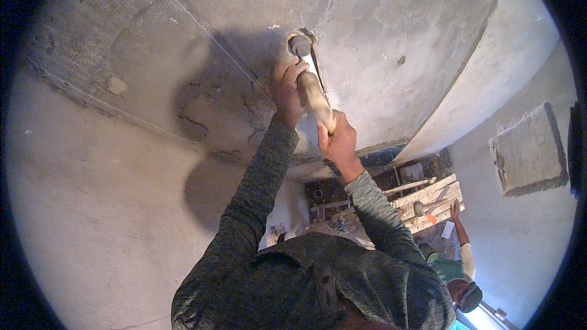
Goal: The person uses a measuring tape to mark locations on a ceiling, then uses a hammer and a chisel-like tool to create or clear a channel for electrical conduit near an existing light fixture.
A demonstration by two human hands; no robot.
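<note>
Overhead, a rough grey plastered surface has a broken hole with a round grey fitting set in it. My right hand grips the lower end of a tan, wooden-looking tool handle, which is blurred. A pale narrow strip lies between the handle's upper end and the fitting; the tool's exact kind does not show. Just below the fitting, my left hand is raised with its fingers curled in beside the handle's upper end. What those fingers hold is hidden.
A taut string crosses the plaster at upper left. On the right wall a raised square panel stands out. Below right are wooden planks with a dark cup-like object; another person reaches a hand to them.
</note>
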